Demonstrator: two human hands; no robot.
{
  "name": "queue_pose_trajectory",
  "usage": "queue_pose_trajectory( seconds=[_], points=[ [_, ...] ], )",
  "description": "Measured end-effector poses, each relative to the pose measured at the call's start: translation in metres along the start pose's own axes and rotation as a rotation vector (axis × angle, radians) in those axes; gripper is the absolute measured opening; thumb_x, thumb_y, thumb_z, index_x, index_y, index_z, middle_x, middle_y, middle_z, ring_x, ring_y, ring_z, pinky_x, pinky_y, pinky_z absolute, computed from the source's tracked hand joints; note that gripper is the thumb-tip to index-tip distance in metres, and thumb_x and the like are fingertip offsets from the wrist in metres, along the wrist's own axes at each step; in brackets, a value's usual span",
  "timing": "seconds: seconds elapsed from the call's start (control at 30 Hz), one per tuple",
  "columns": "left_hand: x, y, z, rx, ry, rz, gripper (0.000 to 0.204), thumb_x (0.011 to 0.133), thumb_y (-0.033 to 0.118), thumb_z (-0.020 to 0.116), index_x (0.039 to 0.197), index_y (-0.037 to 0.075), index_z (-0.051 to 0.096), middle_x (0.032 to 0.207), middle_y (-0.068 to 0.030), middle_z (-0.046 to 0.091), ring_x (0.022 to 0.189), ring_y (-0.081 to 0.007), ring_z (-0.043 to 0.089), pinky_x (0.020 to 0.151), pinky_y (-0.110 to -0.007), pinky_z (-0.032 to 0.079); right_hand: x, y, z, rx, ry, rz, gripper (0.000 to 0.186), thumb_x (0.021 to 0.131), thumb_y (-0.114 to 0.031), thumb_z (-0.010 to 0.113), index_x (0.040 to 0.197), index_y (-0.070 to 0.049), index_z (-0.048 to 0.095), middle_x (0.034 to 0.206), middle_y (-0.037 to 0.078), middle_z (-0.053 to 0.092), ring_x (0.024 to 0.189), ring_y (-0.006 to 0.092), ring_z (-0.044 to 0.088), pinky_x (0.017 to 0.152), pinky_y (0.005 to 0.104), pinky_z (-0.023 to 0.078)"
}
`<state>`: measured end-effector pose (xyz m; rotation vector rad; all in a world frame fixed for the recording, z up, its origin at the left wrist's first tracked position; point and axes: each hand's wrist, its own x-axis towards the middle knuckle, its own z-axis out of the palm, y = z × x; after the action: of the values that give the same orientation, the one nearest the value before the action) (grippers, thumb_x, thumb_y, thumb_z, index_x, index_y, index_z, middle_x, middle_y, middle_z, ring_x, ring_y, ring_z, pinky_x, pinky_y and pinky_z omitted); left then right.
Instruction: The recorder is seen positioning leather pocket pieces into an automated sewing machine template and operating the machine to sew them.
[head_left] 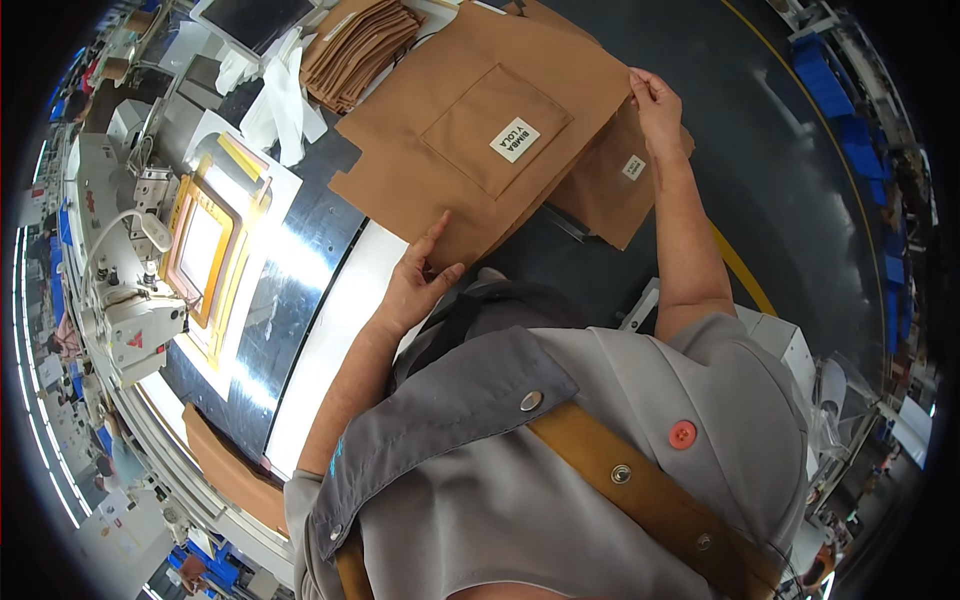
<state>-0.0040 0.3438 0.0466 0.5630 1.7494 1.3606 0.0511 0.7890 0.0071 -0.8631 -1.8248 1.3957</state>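
Note:
A large brown fabric panel with a stitched square pocket and a white label lies across the table's edge in front of me. At its far right corner, my right hand pinches the edge between thumb and fingers. My left hand rests at the panel's near edge, its index finger laid on the fabric and its thumb spread away. Below the right side of the panel hangs a second brown piece, also bearing a white label.
To the left, a sewing machine stands by a yellow template frame on a shiny metal tabletop. A stack of brown pieces and white cloth lie at the back. Another brown piece rests at lower left.

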Motion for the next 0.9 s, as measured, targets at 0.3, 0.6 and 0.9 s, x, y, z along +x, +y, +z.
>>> queue_pose_trajectory(
  seconds=[0.3,0.6,0.9],
  points=[
    [-0.041,-0.021,-0.028,0.033,0.069,-0.083,0.060,0.098,0.009,0.070,0.154,0.009,0.048,0.122,-0.0068,0.063,0.105,-0.0131,0.063,0.091,-0.029,0.053,0.017,0.005,-0.002,-0.548,0.154,-0.058,0.032,0.100,-0.027,0.068,0.126,-0.008,0.070,0.099,0.005,0.071,0.087,0.0182,0.066,0.080,0.0355,0.054],
    [-0.127,-0.060,-0.052,-0.200,0.411,-0.228,0.044,0.101,0.012,0.067,0.143,0.001,0.057,0.113,-0.0058,0.069,0.097,-0.0129,0.066,0.085,-0.027,0.053,-0.089,-0.041,0.102,-0.713,-0.366,-0.810,0.055,0.095,-0.045,0.068,0.138,-0.011,0.061,0.143,0.013,0.057,0.137,0.0294,0.050,0.116,0.0523,0.037],
    [-0.073,0.008,-0.046,0.726,0.410,0.148,0.034,0.091,0.001,0.070,0.125,0.002,0.066,0.120,-0.0162,0.070,0.108,-0.0333,0.068,0.089,-0.040,0.055,-0.096,-0.039,0.122,-0.953,-0.519,-0.676,0.074,0.101,-0.063,0.046,0.150,-0.008,0.050,0.160,0.012,0.040,0.153,0.0279,0.029,0.127,0.0533,0.017]
  ],
)
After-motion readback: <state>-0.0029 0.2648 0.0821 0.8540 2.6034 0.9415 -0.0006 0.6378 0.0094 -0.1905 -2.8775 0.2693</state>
